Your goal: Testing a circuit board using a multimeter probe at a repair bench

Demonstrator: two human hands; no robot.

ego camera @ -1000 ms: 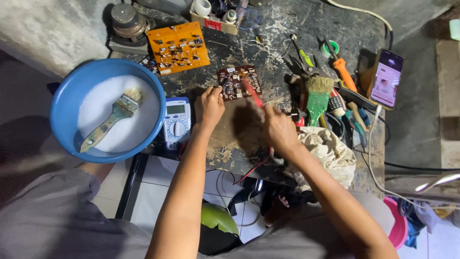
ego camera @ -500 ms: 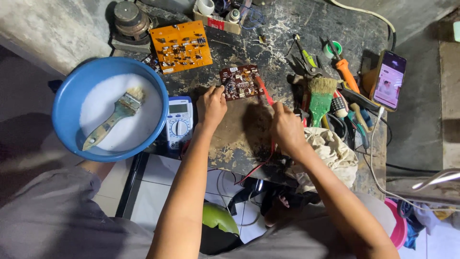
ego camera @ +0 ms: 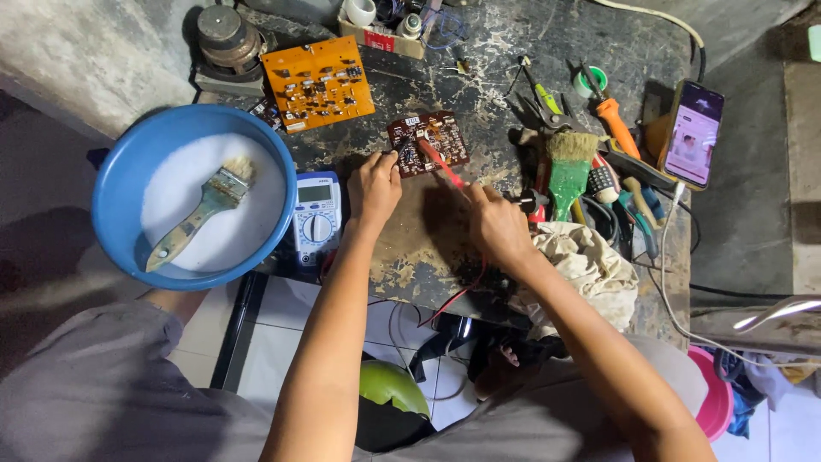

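Head view shows a person bent over a scarred tabletop [ego camera: 530, 60], probing a small brown circuit board [ego camera: 428, 142] with multimeter leads; the board lies flat near the middle of the tabletop, just below an orange circuit board [ego camera: 318, 83]. The right hand [ego camera: 496, 224] has its fingers closed around a red probe [ego camera: 441, 164], tip resting on the board; the left hand [ego camera: 374, 186] pinches what looks like a dark probe at the board's left edge, though the tip is too small to make out. A blue-cased multimeter [ego camera: 315, 218] sits just beside the left wrist, next to a blue basin [ego camera: 115, 180] holding a paintbrush [ego camera: 198, 215]. The step in hand appears to be a contact test; the next move likely calls for steady tips and a glance at the meter. Against the earlier frames, the right hand has drawn closer to the board, and the red probe now lies across it.
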